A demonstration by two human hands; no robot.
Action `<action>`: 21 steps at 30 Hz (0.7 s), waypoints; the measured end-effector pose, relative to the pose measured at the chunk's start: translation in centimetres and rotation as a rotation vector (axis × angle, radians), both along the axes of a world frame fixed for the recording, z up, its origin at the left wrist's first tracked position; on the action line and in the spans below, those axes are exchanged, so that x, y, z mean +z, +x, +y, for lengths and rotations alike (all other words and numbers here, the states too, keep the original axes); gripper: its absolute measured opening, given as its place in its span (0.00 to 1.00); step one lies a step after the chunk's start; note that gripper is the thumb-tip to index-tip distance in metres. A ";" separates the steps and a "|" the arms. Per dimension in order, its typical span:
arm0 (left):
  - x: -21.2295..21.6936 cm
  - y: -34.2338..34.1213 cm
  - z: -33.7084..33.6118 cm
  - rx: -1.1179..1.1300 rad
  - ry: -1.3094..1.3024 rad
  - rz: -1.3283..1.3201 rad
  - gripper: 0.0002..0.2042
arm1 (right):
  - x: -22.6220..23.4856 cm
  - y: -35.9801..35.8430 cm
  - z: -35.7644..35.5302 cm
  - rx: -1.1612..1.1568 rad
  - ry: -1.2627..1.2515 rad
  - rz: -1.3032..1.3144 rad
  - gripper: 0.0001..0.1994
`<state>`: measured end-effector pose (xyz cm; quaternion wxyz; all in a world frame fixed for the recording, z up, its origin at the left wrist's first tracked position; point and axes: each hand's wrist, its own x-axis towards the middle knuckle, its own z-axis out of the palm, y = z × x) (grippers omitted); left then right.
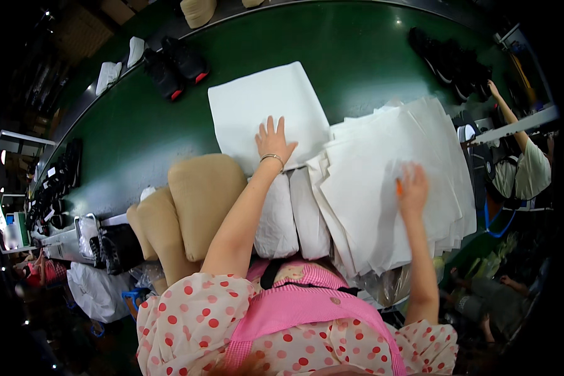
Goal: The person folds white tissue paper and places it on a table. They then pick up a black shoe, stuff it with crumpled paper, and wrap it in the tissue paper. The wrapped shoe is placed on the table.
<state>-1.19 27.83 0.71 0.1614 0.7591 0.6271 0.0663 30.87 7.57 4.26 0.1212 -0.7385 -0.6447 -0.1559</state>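
Observation:
My left hand (274, 143) lies flat, fingers spread, on a squarish stack of white paper (260, 94) on the green table. A bracelet circles that wrist. My right hand (413, 193) is over a larger, loosely fanned pile of white sheets (363, 188) to the right. Motion blurs its fingers, and a small orange thing (399, 187) shows at its thumb side; I cannot make out what it is. Between my arms, close to my body, sit two white paper-wrapped bundles (275, 219). Beside my left forearm stand several tan, rounded padded pieces (203, 200).
Black shoes with red parts (175, 66) stand at the far left of the green table (351, 56), and more black shoes (448, 62) at the far right. A co-worker's arm (507, 113) reaches in at the right. White plastic bags (100, 291) hang at lower left.

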 end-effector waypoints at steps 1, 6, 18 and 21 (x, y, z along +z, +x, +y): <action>-0.5 -0.1 0.8 0.005 -0.047 0.094 0.37 | -1.0 -2.0 -0.5 -0.012 -0.034 0.064 0.24; -3.5 -0.5 1.7 0.009 -0.167 0.176 0.35 | -4.3 -7.0 -0.9 -0.109 -0.039 0.161 0.22; -7.7 -2.0 4.7 0.089 0.029 0.245 0.14 | -6.0 -6.7 -0.1 -0.135 -0.028 0.157 0.22; -7.4 -3.9 6.2 0.558 0.201 0.405 0.22 | -6.0 -6.8 -0.1 -0.142 -0.031 0.162 0.22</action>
